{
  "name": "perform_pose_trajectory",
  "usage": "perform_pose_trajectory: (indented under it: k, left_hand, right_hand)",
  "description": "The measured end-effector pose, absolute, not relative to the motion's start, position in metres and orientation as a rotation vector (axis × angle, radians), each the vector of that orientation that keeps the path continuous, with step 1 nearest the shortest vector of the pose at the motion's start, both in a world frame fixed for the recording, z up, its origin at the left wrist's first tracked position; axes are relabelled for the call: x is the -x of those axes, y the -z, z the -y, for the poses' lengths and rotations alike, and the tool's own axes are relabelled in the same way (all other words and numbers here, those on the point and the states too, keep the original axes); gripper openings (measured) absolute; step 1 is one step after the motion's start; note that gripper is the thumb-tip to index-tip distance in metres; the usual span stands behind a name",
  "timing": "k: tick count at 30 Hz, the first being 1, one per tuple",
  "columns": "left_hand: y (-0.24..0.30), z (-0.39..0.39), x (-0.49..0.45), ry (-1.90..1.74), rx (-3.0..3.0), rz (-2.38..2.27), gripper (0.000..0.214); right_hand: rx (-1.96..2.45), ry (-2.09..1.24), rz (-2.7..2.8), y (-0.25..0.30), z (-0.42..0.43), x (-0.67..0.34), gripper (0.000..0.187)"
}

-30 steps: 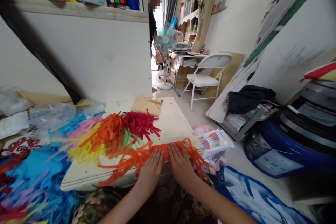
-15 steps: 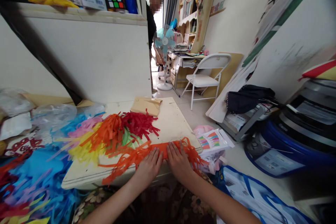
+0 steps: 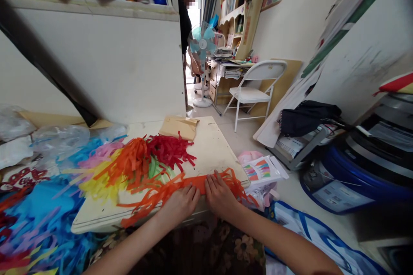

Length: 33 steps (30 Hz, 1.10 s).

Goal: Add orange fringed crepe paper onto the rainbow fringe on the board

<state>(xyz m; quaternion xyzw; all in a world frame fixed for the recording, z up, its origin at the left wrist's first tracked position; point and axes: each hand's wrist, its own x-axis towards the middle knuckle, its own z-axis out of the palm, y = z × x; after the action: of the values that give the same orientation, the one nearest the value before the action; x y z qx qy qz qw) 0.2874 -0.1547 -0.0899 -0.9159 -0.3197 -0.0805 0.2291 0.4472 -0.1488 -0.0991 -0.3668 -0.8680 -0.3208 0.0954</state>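
Observation:
An orange fringed paper strip [image 3: 151, 197] lies along the near edge of a low cream table [image 3: 213, 150]. My left hand [image 3: 179, 204] and my right hand [image 3: 219, 195] rest side by side on it, fingers pressing the uncut orange band down onto the table. Orange fringes spill out to either side of my hands. Further back on the table lie heaps of cut paper strips in red [image 3: 169, 150], orange [image 3: 132, 161], yellow [image 3: 97, 184] and green.
A folded brown paper [image 3: 179, 126] lies at the table's far end. Blue cut paper [image 3: 35, 215] and plastic bags [image 3: 61, 137] crowd the left. A white folding chair [image 3: 253, 92], a fan [image 3: 201, 47], a standing person [image 3: 185, 13], blue bins [image 3: 348, 176] and leaflets [image 3: 263, 169] fill the right.
My hands have drawn slightly toward me and my left fingers have curled more over the orange strip. The view has tilted a little; the piles have not moved.

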Motion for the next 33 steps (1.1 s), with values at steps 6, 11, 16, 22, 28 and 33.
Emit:
perform_pose_trajectory:
  k: [6,11,16,22,28,33]
  left_hand:
    - [0.085,0.156,-0.293,0.178,2.536,0.995,0.015]
    - [0.08,0.154,-0.294,0.153,2.553,0.968,0.012]
    - [0.087,0.154,-0.285,0.253,2.533,0.882,0.019]
    - [0.099,0.157,-0.278,0.557,2.476,0.821,0.028]
    - [0.092,0.158,-0.279,0.61,2.589,1.035,0.032]
    - [0.071,0.149,-0.279,0.526,2.691,1.409,0.024]
  right_hand:
    - [1.03,0.994,2.617,0.095,0.145,-0.447,0.028]
    - [0.984,1.028,2.587,0.096,0.145,-0.451,0.03]
    - [0.961,1.034,2.617,0.098,0.147,-0.457,0.031]
    - [1.043,0.862,2.683,0.089,0.155,-0.459,0.033]
    - [1.052,0.438,2.624,0.075,0.15,-0.444,0.017]
    - [1.165,-0.001,2.722,0.058,0.133,-0.444,0.016]
